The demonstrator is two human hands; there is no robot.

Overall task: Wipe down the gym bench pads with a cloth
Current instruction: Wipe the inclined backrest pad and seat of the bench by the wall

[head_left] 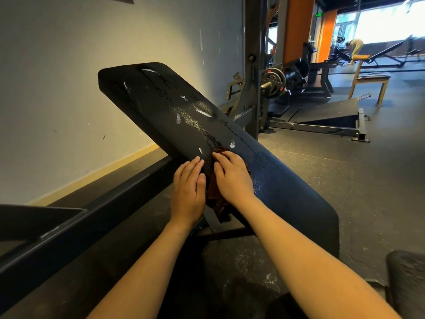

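1. High at the back, beside the orange pillar (pixel 296 28): a small green lit sign (pixel 318 14), its characters too small to make out.
2. On the black weight plate (pixel 273 82) loaded on a bar at mid-frame: raised markings round the face, blurred beyond reading.
3. Near that plate's lower right edge: a small red patch (pixel 281 89), nothing legible on it.
4. Across the black bench pad (pixel 161 100) in the foreground: no lettering, number or brand to be read.
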